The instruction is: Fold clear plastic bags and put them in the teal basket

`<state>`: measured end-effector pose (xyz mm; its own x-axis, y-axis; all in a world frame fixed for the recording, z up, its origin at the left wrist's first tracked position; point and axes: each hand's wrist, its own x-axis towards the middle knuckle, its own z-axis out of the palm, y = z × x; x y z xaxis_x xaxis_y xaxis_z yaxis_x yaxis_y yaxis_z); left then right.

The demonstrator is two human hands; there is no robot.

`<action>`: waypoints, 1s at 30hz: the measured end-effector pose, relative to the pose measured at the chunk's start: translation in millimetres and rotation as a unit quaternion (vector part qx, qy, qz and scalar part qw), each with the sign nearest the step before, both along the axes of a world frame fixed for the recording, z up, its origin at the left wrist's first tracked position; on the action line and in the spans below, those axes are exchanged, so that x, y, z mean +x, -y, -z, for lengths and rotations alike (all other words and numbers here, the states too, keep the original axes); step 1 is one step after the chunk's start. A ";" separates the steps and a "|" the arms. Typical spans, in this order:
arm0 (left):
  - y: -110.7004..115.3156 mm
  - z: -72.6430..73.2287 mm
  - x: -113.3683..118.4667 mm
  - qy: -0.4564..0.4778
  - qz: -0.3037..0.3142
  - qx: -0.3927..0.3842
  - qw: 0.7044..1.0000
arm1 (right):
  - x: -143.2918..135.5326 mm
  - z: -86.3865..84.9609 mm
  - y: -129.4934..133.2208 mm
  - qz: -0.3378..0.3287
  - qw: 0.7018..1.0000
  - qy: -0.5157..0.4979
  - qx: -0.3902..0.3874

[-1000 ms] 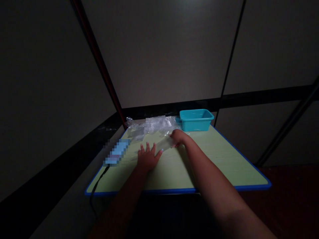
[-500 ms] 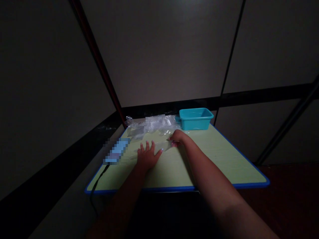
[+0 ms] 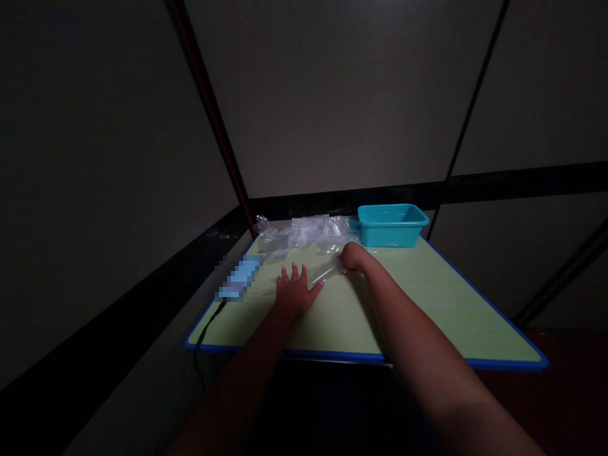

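Observation:
My left hand lies flat on the green table, fingers spread, its thumb pressing the near end of a clear plastic bag. At the bag's far end my right hand is closed and pinches the plastic. The bag stretches between the two hands just above the tabletop. The scene is dim and the bag is hard to make out.
A heap of clear plastic bags lies at the table's far edge. A teal tub stands to its right. A phone, blurred out, lies at the left with a dark cable hanging over the front edge. Partition walls enclose the table.
The camera has shifted, so everything sits further right in the view. Both hands keep their hold on the bag; its far end dipped to the table, then rose slightly.

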<state>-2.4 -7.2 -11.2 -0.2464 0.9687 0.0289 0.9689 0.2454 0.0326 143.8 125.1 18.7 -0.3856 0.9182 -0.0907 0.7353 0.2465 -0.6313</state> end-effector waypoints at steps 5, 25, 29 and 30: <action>0.1 -0.4 1.2 -0.003 0.000 0.001 1.000 | 1.2 -9.3 1.0 0.017 0.999 0.041 0.021; 2.8 -4.4 6.3 -0.009 0.039 -0.014 0.999 | -6.8 -34.3 26.3 0.039 0.980 -0.188 0.047; 3.7 -3.7 15.6 0.001 0.050 -0.010 0.999 | -9.7 -39.8 31.3 0.037 0.969 -0.240 0.051; 3.6 -3.2 18.4 0.004 0.054 -0.005 0.999 | -10.7 -40.5 32.2 0.038 0.965 -0.253 0.052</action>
